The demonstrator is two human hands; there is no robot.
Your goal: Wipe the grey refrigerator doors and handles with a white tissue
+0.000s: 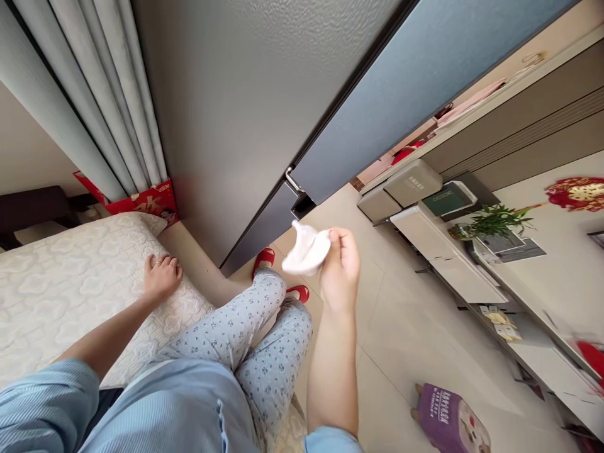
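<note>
Sleeves [42, 402] | right hand [340, 270]: fingers [337, 238] pinching white cloth [306, 250] | left hand [161, 278]: fingers [163, 264] spread on quilted bedspread [70, 296] edge | floor [406, 340] open rightward

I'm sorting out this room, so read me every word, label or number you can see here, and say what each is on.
Nothing can be quoted exactly.
Purple bag: printed characters, too tilted and small to read.
Beige box: small print, too small to read.
Red packaging: large white lettering, too cut off and blurred to read.
</note>
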